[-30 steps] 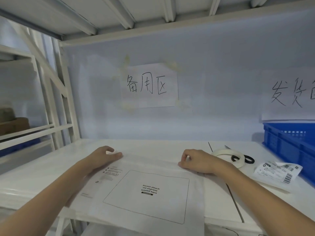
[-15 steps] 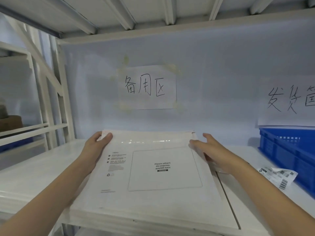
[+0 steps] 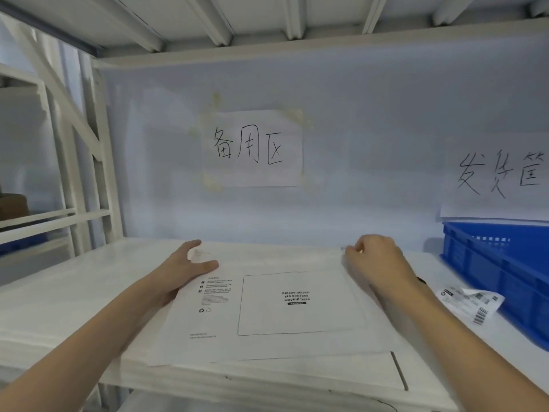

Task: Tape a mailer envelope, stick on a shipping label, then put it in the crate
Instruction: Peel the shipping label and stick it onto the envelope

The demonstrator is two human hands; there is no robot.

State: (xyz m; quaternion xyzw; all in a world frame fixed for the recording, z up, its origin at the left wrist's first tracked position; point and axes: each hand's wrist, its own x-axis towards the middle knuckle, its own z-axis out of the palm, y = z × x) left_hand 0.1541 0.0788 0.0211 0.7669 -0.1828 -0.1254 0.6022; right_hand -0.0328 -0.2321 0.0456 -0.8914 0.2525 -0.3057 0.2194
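We saw a white metal shelf carrying a blue plastic crate at far right. The flat white paper mailer envelope lay centred. Our left hand rested spread on its far left corner; our right hand pinched its far right corner. A curled white barcode label lay beside the crate.

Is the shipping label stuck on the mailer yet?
No. The shipping label lies on the shelf beside the blue crate; the mailer waybill box is blank.
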